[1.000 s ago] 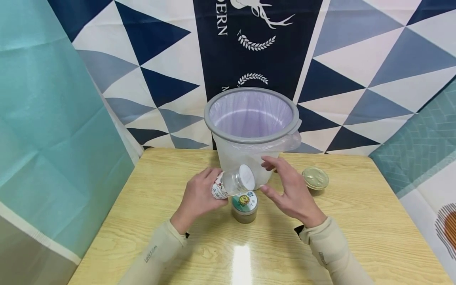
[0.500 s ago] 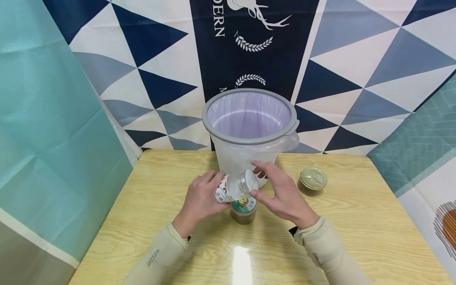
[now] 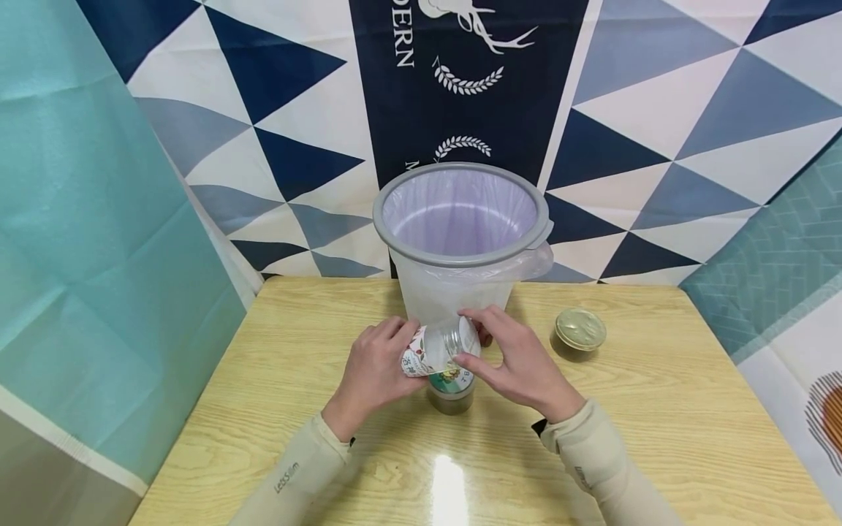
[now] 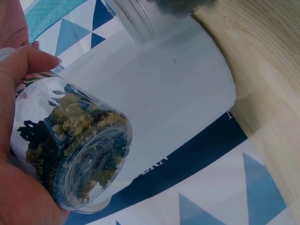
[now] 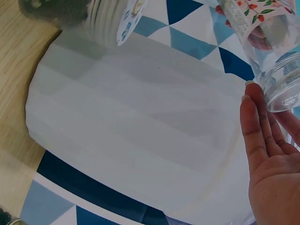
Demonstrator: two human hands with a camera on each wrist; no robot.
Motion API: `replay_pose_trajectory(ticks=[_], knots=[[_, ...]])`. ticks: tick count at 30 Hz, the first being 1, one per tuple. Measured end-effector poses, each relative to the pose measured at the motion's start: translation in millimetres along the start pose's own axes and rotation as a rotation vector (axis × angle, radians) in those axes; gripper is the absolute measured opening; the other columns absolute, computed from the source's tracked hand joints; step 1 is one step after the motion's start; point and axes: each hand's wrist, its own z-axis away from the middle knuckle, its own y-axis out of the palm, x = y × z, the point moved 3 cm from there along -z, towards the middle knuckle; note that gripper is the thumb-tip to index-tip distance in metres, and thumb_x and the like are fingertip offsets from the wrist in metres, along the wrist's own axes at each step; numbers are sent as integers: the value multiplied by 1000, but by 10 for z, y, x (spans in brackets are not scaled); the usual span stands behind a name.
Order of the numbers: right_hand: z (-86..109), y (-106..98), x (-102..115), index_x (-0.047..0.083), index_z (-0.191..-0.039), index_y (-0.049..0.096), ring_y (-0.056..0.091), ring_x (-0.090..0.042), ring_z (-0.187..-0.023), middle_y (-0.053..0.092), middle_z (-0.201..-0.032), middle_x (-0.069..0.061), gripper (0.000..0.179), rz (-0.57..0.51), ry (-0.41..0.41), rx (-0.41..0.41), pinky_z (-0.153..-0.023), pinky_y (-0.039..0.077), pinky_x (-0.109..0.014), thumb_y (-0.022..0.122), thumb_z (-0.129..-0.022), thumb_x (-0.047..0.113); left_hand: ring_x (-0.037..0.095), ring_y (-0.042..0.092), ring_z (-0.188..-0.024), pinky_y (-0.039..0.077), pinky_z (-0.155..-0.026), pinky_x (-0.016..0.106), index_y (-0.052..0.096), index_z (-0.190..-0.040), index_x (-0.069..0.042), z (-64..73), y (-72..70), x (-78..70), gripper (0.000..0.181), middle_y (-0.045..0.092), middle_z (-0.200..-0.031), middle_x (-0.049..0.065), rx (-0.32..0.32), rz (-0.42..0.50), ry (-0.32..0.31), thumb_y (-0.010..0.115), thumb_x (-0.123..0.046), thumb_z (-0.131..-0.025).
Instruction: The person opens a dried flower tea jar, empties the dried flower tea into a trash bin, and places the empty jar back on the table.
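My left hand (image 3: 378, 369) grips a clear plastic jar (image 3: 434, 349) with a floral label, tilted on its side above the table. Dark and yellowish dried pieces lie at the base of this jar (image 4: 79, 136) in the left wrist view. At its other end, my right hand (image 3: 516, 358) holds the whitish lid (image 3: 468, 337) between thumb and fingers. The right hand (image 5: 272, 164) reaches along the lid end in the right wrist view. Just beneath stands a second jar (image 3: 450, 402) with a green, sunflower-printed top, partly hidden by the held jar.
A translucent bin (image 3: 454, 288) with a grey rim and a purple liner bag stands behind the hands, against the patterned cloth (image 3: 316, 212). To the right, a small round container with a gold lid (image 3: 579, 329) sits on the wooden table (image 3: 658, 409). Teal cloth (image 3: 99, 256) hangs at the left.
The right hand has moved left onto the jar's lid, and its thumb and fingers have closed in. The left hand has brought the jar slightly right and down.
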Motion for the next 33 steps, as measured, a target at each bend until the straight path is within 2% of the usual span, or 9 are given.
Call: replay_pose_trajectory(ticks=[4, 14, 26, 33], knots=[[12, -9, 6, 7, -135, 61, 58, -8, -86, 60, -98, 4, 56, -21, 9, 8, -76, 53, -27, 83, -86, 24, 16, 63, -79, 56, -67, 34, 63, -111, -13, -3, 2, 0, 70, 63, -91, 0, 14, 3, 4, 98, -35, -54], [33, -17, -3, 5, -137, 58, 59, -10, -91, 59, -104, 1, 57, -31, -6, 28, -80, 54, -29, 82, -88, 22, 18, 63, -73, 56, -65, 32, 61, -108, -14, -49, 2, -9, 66, 62, -89, -1, 29, -22, 34, 96, -36, -57], [49, 44, -20, 0, -142, 51, 59, -13, -96, 55, -111, -3, 60, -66, -64, 75, -83, 56, -31, 79, -91, 18, 23, 69, -85, 61, -77, 36, 62, -109, -13, -55, -12, 20, 67, 68, -99, 3, 88, -78, 45, 97, -33, -57], [120, 48, -49, 2, -145, 48, 59, -12, -97, 54, -115, -4, 60, -42, -93, 60, -83, 55, -30, 74, -97, 26, 21, 68, -84, 61, -81, 35, 62, -108, -13, -83, 35, 3, 63, 67, -97, 1, 106, -113, 75, 95, -36, -60]])
